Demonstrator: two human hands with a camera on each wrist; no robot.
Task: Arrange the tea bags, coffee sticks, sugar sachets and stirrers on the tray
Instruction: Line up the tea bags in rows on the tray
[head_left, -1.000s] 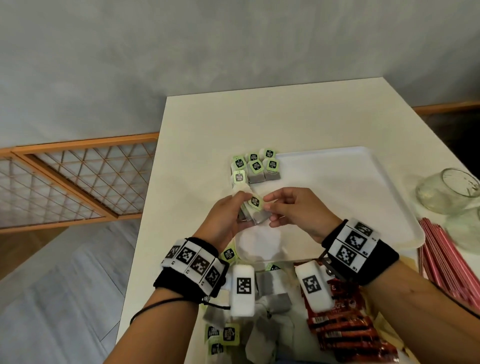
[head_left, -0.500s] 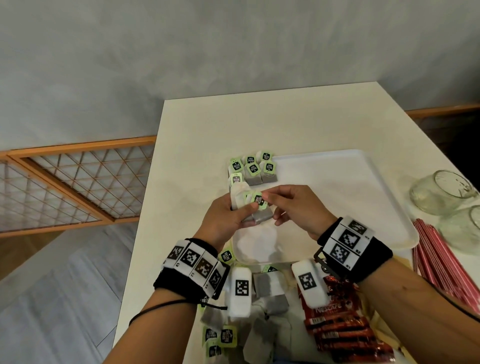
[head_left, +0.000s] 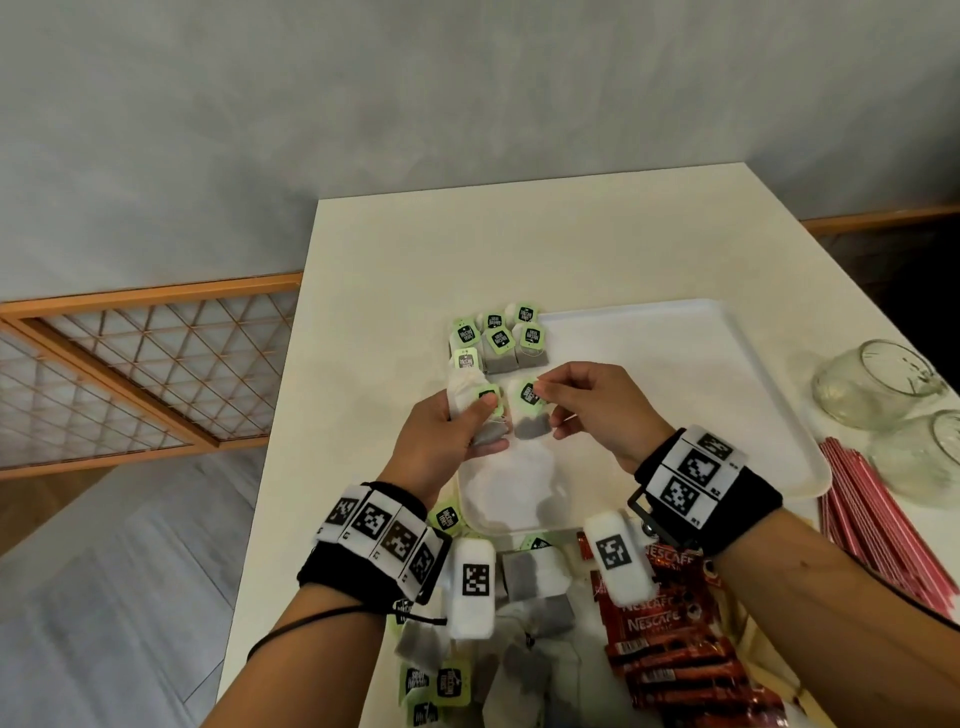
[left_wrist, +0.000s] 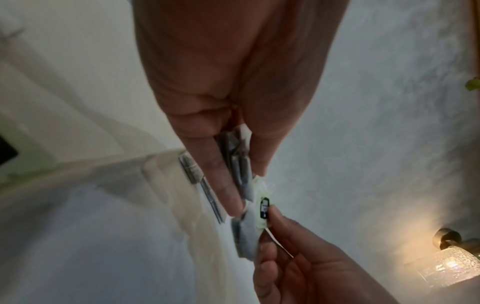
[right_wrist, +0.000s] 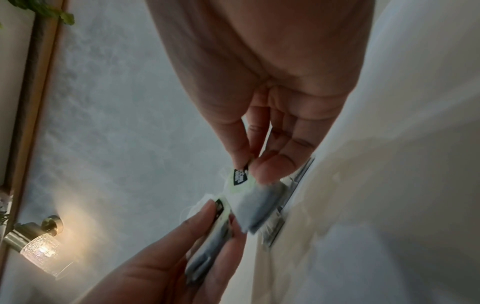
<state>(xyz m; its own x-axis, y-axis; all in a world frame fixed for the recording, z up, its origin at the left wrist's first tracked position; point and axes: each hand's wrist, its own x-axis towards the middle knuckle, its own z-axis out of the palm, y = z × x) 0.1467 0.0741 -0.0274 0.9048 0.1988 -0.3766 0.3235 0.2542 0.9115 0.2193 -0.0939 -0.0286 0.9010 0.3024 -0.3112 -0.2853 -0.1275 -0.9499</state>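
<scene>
Nearest to me, at the table's front edge: a loose heap of tea bags (head_left: 535, 587) with green tags, and beside it on the right a pile of red Nescafe coffee sticks (head_left: 670, 654). Red stirrers (head_left: 878, 525) lie fanned along the right edge, just off the tray's corner.

I read the left hand (head_left: 441, 441) as closed round a small bunch of tea bags (head_left: 480, 415): thumb on a green tag on top, fingers under the grey pouches. Left wrist view confirms several bags sandwiched between thumb and fingers.

The right hand (head_left: 597, 410) pinches one tea bag (head_left: 530, 415) by its green tag between thumb and forefinger; the pouch hangs below, just beside the left hand's bunch. Other fingers loosely curled. Both hands are over the near left part of the white tray (head_left: 727, 395); I cannot tell whether the pouch touches it.

Farther on, a cluster of placed tea bags (head_left: 498, 340) sits at the tray's far left corner, tags up, touching one another. Two glass jars (head_left: 878, 389) stand right of the tray.
</scene>
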